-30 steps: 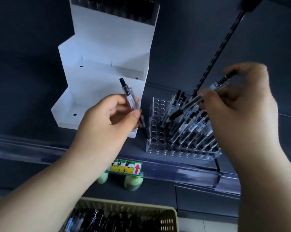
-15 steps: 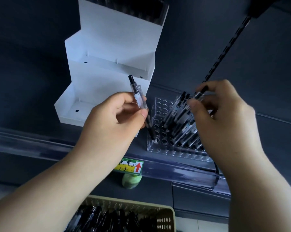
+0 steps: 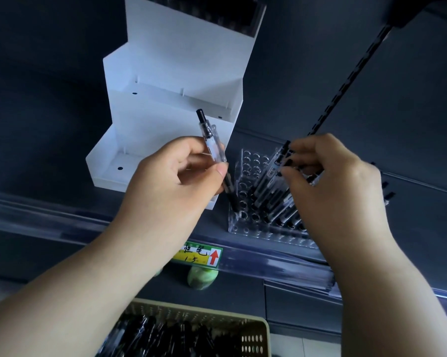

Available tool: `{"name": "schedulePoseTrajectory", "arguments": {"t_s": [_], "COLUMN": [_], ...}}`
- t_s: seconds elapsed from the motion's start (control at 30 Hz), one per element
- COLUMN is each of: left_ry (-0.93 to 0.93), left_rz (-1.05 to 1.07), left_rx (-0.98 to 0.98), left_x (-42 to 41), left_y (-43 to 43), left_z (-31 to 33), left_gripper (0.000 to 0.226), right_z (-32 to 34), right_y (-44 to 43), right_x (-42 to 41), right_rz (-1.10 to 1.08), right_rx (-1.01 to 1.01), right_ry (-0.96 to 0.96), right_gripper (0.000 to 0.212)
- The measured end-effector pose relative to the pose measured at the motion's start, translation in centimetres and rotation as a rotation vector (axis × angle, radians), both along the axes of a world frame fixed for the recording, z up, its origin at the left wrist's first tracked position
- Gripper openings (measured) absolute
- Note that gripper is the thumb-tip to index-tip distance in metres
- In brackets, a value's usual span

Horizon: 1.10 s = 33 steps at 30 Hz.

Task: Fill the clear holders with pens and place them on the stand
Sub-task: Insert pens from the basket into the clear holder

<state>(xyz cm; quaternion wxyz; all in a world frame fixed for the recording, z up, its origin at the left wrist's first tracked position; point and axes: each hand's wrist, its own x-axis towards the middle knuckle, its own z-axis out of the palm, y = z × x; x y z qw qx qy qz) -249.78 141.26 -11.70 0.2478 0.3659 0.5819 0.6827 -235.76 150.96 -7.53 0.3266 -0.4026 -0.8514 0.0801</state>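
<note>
Left hand [image 3: 165, 181] and right hand [image 3: 333, 184] pinch pens [image 3: 212, 148] at clear holder [image 3: 268, 234].

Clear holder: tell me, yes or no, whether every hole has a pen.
No: the clear holder shows empty holes along its left side, where the left hand holds a pen tip-down.
</note>
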Motion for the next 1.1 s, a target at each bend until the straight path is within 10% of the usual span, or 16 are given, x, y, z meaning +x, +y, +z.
{"name": "schedulePoseTrajectory", "arguments": {"t_s": [1.1], "left_ry": [0.538], "left_rz": [-0.057], "left_rx": [-0.251], "left_x": [3.5], "left_y": [4.3], "left_z": [-2.8], "left_gripper": [0.01], "right_z": [0.4], "right_y": [1.0], "right_x": [1.5], "right_rz": [-0.006], "right_rx": [0.122], "right_ry": [0.124], "right_gripper": [0.024]}}
